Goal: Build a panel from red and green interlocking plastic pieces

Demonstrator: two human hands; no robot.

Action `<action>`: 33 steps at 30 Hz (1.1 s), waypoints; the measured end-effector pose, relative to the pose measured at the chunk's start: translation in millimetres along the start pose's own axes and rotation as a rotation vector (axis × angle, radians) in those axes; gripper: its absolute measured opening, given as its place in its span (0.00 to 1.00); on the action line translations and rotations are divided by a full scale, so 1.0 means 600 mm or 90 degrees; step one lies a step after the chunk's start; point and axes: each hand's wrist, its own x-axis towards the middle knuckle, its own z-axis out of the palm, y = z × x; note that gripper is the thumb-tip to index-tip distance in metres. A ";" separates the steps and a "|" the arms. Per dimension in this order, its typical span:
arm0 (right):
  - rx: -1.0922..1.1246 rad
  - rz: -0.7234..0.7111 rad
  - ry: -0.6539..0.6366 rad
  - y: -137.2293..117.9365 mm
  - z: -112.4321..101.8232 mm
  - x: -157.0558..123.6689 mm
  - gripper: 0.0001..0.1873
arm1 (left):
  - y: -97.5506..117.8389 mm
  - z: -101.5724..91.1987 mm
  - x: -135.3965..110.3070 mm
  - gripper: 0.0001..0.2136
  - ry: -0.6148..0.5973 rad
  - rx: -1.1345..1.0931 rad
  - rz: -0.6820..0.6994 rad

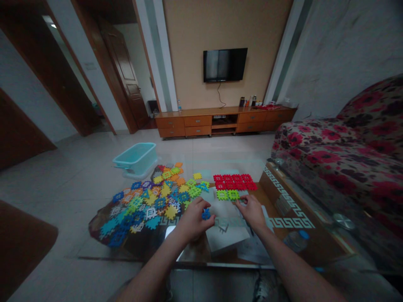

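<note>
My left hand (199, 216) pinches a small blue interlocking plastic tile (206, 214) between thumb and fingers, above the glass table. At the right end of a short row of green interlocking tiles (233, 195), my right hand (252, 209) has its thumb and index fingertips on the end tile's edge. Just behind that row lies a block of joined red tiles (236, 183) in two rows. A big heap of loose tiles (151, 201), in blue, yellow, orange, green, white and other colours, spreads to the left of my hands.
The glass table (285, 222) has a patterned border. A pale box (225, 240) shows below my hands, and a capped bottle (296, 240) is at the right. Beyond the heap sits a turquoise plastic tub (138, 157). A flowered sofa (343, 147) stands on the right.
</note>
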 end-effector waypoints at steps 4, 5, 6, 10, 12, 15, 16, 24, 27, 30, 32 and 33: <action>-0.005 -0.006 0.010 0.002 0.002 0.000 0.14 | 0.001 0.000 0.000 0.10 -0.001 -0.004 0.000; -0.004 -0.003 0.008 0.003 0.002 0.000 0.14 | 0.001 0.001 0.000 0.10 0.000 -0.004 -0.001; -0.002 0.000 0.005 0.002 0.002 0.000 0.14 | 0.001 0.001 0.000 0.10 -0.001 -0.003 -0.002; -0.003 0.007 -0.002 0.000 0.001 0.001 0.13 | 0.000 0.000 0.000 0.10 -0.005 0.000 -0.006; -0.008 0.010 -0.001 0.000 0.001 0.001 0.13 | 0.001 -0.001 0.000 0.10 -0.005 -0.001 -0.003; -0.014 0.009 0.004 0.000 0.001 0.001 0.13 | 0.001 -0.001 -0.001 0.10 -0.010 0.002 -0.002; -0.014 0.008 0.006 0.001 0.002 0.000 0.13 | 0.001 -0.001 -0.001 0.10 -0.014 0.006 -0.005; -0.060 -0.040 0.017 -0.005 -0.008 0.013 0.14 | -0.023 -0.021 -0.004 0.08 -0.091 0.148 -0.063; -0.112 -0.021 0.006 -0.027 -0.026 0.018 0.16 | -0.040 -0.042 -0.004 0.10 -0.102 0.225 -0.110; -0.162 -0.008 -0.071 -0.062 -0.048 0.012 0.13 | -0.056 -0.062 -0.007 0.13 -0.114 0.306 -0.158; -0.174 -0.031 -0.132 -0.090 -0.063 0.000 0.09 | -0.065 -0.070 -0.010 0.14 -0.126 0.334 -0.184; -0.176 -0.042 -0.162 -0.105 -0.069 -0.008 0.08 | -0.068 -0.072 -0.012 0.14 -0.133 0.341 -0.193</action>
